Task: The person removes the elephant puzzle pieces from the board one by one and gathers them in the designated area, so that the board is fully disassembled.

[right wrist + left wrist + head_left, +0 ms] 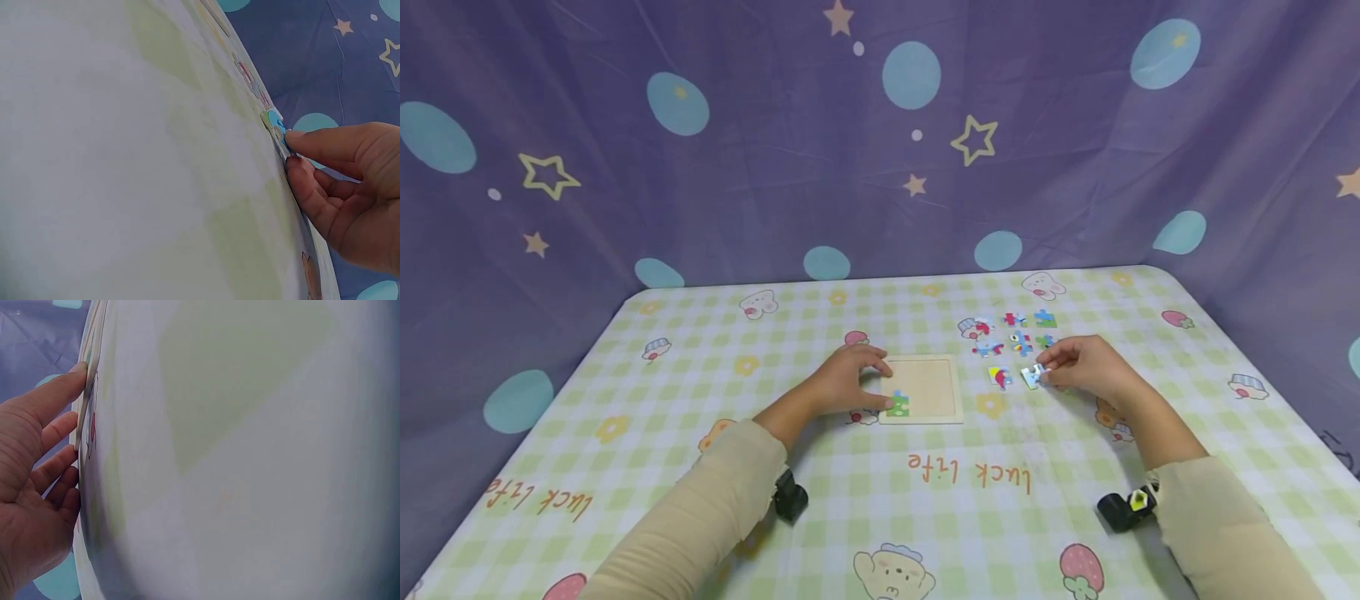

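Note:
A square wooden puzzle tray (pixel 931 385) lies at the middle of the table, with one green and blue jigsaw piece (pixel 898 407) in its near left corner. My left hand (pixel 844 383) is at the tray's left side, thumb on the rim by that piece and fingers spread near the far left corner. To the right of the tray, my right hand (pixel 1093 365) pinches a pale blue and white jigsaw piece (pixel 1032 377) at its right edge between thumb and fingers. In the right wrist view this piece (pixel 275 124) sits close over the cloth.
Several loose jigsaw pieces lie beyond and beside the right hand, among them a yellow and red piece (pixel 1000 377) and a blue and green piece (pixel 1045 318). A checked cloth (pixel 820 517) covers the table. A purple curtain (pixel 760 183) hangs behind it.

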`<state>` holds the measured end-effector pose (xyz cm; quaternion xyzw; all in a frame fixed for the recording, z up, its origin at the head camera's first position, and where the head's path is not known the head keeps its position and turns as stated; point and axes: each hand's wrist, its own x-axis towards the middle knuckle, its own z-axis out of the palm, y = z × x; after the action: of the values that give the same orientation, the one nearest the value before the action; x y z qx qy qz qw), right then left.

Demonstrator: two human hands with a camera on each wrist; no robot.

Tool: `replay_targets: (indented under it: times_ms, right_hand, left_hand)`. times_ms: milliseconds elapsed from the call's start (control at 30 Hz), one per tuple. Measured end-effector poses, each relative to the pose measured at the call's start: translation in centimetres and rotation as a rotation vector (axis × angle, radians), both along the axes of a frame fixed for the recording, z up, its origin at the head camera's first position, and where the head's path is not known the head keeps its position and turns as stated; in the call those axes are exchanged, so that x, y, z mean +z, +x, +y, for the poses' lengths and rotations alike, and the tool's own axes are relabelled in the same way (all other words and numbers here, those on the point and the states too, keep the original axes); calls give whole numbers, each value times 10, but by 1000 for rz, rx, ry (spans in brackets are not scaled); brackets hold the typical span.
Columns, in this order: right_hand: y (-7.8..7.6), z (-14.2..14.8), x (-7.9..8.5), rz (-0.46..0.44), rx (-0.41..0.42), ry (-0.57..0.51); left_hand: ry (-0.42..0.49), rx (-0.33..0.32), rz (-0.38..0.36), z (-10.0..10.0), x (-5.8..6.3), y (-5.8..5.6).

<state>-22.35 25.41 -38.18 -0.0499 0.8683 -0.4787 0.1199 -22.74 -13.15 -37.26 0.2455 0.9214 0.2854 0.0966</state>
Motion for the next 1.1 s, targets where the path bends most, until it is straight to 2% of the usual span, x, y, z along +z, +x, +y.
replay_targets:
  times_ms: [267, 367, 567, 800, 1100]
  right_hand:
    - [1, -4, 1, 105, 30, 199]
    - [2, -5, 2, 120, 41, 232]
    - [4, -3, 3, 109, 26, 197]
    - [11, -6, 9, 175, 28, 170]
    - [19, -17, 19, 174, 13, -23]
  left_hand:
    - [-7, 0, -1, 0, 0, 1]
    - [-7, 0, 2, 0, 0, 1]
    - [-10, -2, 17, 1, -1, 0]
    - [-9, -1, 24, 0, -1, 1]
    - [-8, -3, 21, 0, -3, -1]
